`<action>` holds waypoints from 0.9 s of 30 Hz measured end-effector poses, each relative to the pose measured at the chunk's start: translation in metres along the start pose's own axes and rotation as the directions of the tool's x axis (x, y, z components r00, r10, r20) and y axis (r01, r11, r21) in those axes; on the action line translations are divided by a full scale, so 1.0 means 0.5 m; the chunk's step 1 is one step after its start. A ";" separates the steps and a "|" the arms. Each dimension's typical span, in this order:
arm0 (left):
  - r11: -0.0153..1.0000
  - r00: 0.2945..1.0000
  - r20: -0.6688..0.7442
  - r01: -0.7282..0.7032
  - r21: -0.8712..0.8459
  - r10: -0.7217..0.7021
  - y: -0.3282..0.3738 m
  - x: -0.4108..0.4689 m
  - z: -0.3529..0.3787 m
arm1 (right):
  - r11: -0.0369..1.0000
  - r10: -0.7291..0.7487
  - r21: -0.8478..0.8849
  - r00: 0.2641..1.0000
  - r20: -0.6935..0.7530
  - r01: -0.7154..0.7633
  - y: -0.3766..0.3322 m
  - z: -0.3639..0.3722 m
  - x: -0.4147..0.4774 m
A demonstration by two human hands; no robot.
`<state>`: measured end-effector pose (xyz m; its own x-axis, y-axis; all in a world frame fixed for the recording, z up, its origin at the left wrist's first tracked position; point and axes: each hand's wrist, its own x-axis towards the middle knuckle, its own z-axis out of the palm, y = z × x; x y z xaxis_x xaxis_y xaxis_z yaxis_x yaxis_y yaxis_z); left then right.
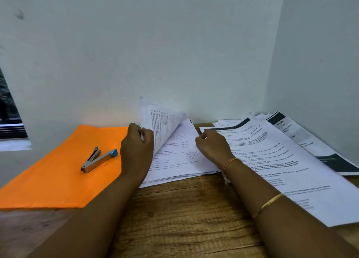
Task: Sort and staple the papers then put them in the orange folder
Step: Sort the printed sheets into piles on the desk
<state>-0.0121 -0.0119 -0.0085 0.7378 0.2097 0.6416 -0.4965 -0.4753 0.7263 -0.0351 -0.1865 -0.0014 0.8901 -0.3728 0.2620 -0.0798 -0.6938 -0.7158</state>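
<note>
An orange folder (58,172) lies flat on the left of the wooden table, with a silver stapler with a blue end (98,159) resting on it. A stack of printed papers (180,158) sits in the middle. My left hand (137,150) grips several lifted sheets (161,121) of that stack, curled upward toward the wall. My right hand (212,146) rests with curled fingers at the stack's right edge; whether it pinches a sheet is unclear. A second spread of printed papers (281,160) lies to the right.
White walls close in at the back and right, forming a corner behind the papers. More sheets with dark headers (318,145) fan out in that corner. Bare wooden table (184,218) shows in front between my arms. A window edge (9,111) is at far left.
</note>
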 end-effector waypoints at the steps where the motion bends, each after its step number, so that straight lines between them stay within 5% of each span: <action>1: 1.000 1.000 -0.021 -0.010 -0.005 0.010 -0.001 0.001 0.000 | 0.999 -0.009 -0.045 1.000 0.030 0.011 -0.001 0.003 -0.001; 10: 0.994 0.988 -0.115 -0.107 -0.009 0.105 0.000 0.002 0.000 | 0.972 -0.018 -0.227 0.982 0.187 0.061 -0.005 0.026 -0.010; 16: 1.000 0.996 -0.085 0.014 -0.019 -0.016 -0.008 -0.001 0.008 | 0.973 -0.089 -0.200 0.988 0.125 0.113 -0.015 0.032 -0.018; 22: 0.999 0.997 -0.064 0.033 -0.020 -0.034 -0.009 -0.002 0.009 | 0.992 -0.064 0.106 0.998 -0.017 0.066 -0.019 0.023 -0.011; 27: 0.997 0.997 0.000 0.080 0.009 -0.080 -0.017 -0.001 0.016 | 0.931 0.093 0.341 0.988 0.123 -0.130 -0.011 0.024 -0.002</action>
<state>-0.0046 -0.0148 -0.0172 0.7755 0.2471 0.5810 -0.4314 -0.4645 0.7734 -0.0300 -0.1751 -0.0057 0.9271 -0.3574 0.1130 -0.0370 -0.3872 -0.9213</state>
